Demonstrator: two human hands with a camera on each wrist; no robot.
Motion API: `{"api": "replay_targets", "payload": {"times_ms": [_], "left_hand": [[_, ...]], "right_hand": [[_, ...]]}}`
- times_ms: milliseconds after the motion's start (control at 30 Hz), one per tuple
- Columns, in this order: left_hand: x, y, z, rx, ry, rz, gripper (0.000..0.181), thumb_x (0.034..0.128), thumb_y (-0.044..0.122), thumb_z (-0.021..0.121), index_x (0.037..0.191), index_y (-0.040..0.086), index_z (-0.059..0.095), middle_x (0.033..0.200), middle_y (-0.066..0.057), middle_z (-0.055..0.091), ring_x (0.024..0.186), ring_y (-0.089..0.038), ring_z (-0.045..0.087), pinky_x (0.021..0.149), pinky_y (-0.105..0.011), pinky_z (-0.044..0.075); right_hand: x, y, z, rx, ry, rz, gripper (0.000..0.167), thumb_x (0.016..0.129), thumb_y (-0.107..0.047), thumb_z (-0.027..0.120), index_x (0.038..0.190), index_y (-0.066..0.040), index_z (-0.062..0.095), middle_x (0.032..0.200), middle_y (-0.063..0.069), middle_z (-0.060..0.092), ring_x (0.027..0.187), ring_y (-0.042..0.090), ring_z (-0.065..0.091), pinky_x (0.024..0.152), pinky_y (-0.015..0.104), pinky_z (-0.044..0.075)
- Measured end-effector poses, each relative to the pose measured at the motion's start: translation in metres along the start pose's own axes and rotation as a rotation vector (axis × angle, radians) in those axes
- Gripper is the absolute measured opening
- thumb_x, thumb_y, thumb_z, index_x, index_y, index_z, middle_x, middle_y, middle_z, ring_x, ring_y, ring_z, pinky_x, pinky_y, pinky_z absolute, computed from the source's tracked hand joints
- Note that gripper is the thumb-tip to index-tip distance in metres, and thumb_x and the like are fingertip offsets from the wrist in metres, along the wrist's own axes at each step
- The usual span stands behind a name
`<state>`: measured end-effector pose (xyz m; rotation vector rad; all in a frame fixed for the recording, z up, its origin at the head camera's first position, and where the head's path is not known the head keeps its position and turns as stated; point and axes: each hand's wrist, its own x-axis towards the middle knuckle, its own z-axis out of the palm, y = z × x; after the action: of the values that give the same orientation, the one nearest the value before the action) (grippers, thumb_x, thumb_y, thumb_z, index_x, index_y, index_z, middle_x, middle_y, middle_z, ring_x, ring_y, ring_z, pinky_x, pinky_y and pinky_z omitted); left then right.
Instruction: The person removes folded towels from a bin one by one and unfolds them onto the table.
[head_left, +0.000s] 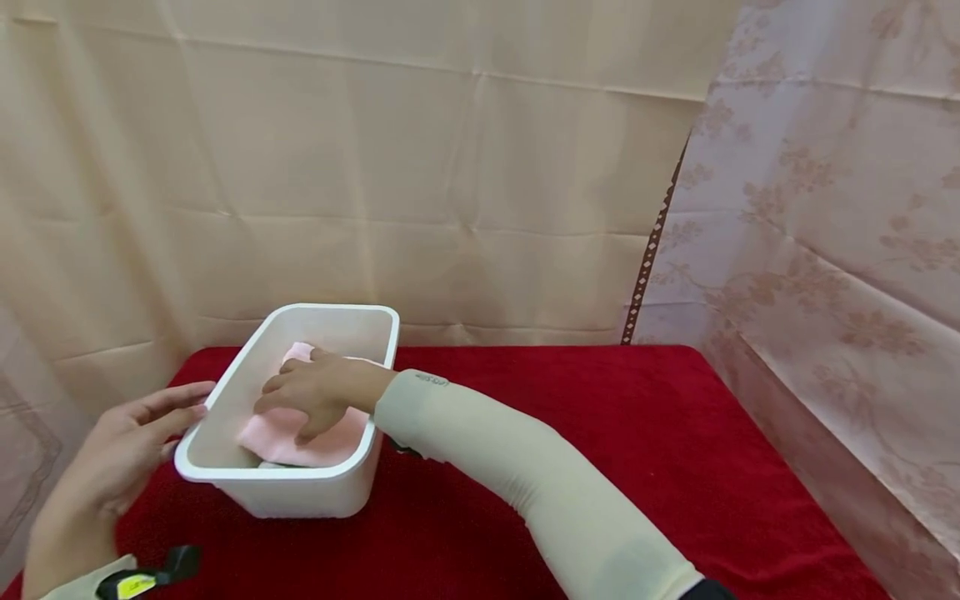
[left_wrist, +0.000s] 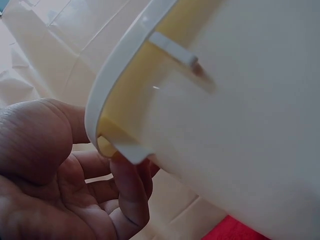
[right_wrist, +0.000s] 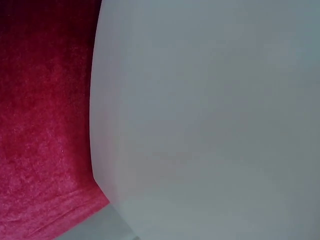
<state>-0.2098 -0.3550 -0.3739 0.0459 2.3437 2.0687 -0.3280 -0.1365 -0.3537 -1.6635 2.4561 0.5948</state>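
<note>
A white plastic bin [head_left: 300, 497] stands on the left part of the red-covered table. Inside it lies a folded pink cloth [head_left: 337, 442], with the edge of a paler item [head_left: 281, 465] showing under it at the near end. My right hand [head_left: 318, 392] reaches over the bin's right side and rests on the pink cloth, its fingers spread. At the bin's left rim, my left hand [head_left: 123, 446] holds the edge. In the left wrist view the left fingers [left_wrist: 131, 192] curl beneath the rim. Only the bin's outer wall [right_wrist: 210, 120] and the tablecloth show in the right wrist view.
Red cloth [head_left: 600, 433] covers the table, stretching to the right of the bin. A beige curtain [head_left: 420, 167] hangs behind the table. On the right hangs a pale floral curtain [head_left: 840, 208].
</note>
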Motion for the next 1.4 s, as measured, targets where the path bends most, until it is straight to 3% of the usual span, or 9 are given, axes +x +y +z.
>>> {"api": "replay_targets", "payload": {"times_ms": [233,433,700,933,1067,1400], "left_hand": [[0.004,0.004,0.011,0.017,0.013,-0.008,0.026,0.1018,0.015,0.064,0.113,0.037,0.074,0.099,0.017,0.072,0.082,-0.009,0.067,0.065,-0.025,0.057],[0.001,0.006,0.006,0.019,0.016,-0.008,0.027,0.1019,0.015,0.064,0.111,0.038,0.074,0.099,0.018,0.071,0.081,-0.009,0.068,0.065,-0.026,0.058],[0.001,0.004,0.003,0.004,0.003,-0.011,0.029,0.1022,0.013,0.063,0.111,0.037,0.074,0.1,0.017,0.071,0.082,-0.01,0.069,0.065,-0.027,0.059],[0.0,0.004,0.003,-0.011,-0.003,0.009,0.03,0.1025,0.011,0.062,0.111,0.037,0.074,0.1,0.017,0.071,0.083,-0.008,0.069,0.066,-0.026,0.059],[0.0,0.003,0.003,-0.058,-0.015,0.032,0.032,0.1027,0.008,0.06,0.111,0.034,0.076,0.101,0.015,0.073,0.083,-0.008,0.07,0.065,-0.026,0.058],[-0.001,0.003,0.003,0.007,0.0,0.004,0.026,0.1021,0.014,0.063,0.115,0.034,0.075,0.102,0.016,0.072,0.085,-0.008,0.07,0.067,-0.027,0.06]], "right_hand": [[-0.009,0.006,0.001,0.016,-0.021,0.017,0.078,0.094,-0.059,0.063,0.16,-0.04,0.028,0.158,-0.022,0.035,0.145,0.007,0.028,0.117,0.05,0.026],[-0.007,0.002,-0.003,0.032,-0.04,0.009,0.076,0.094,-0.06,0.062,0.159,-0.042,0.027,0.149,-0.019,0.043,0.14,0.007,0.032,0.115,0.049,0.026],[-0.003,-0.002,-0.001,0.009,-0.066,0.028,0.073,0.093,-0.063,0.063,0.156,-0.05,0.029,0.145,-0.02,0.043,0.131,0.01,0.033,0.11,0.042,0.029],[0.0,-0.001,0.001,-0.003,-0.062,0.011,0.067,0.094,-0.06,0.063,0.154,-0.051,0.034,0.162,-0.026,0.025,0.138,0.011,0.027,0.112,0.044,0.026],[0.0,-0.002,0.002,-0.009,-0.1,0.021,0.064,0.097,-0.059,0.058,0.155,-0.052,0.032,0.162,-0.033,0.019,0.139,0.011,0.025,0.114,0.046,0.024],[0.001,-0.006,0.005,0.024,-0.184,0.043,0.062,0.1,-0.055,0.052,0.157,-0.053,0.027,0.161,-0.038,0.014,0.133,0.008,0.025,0.117,0.048,0.019]]}}
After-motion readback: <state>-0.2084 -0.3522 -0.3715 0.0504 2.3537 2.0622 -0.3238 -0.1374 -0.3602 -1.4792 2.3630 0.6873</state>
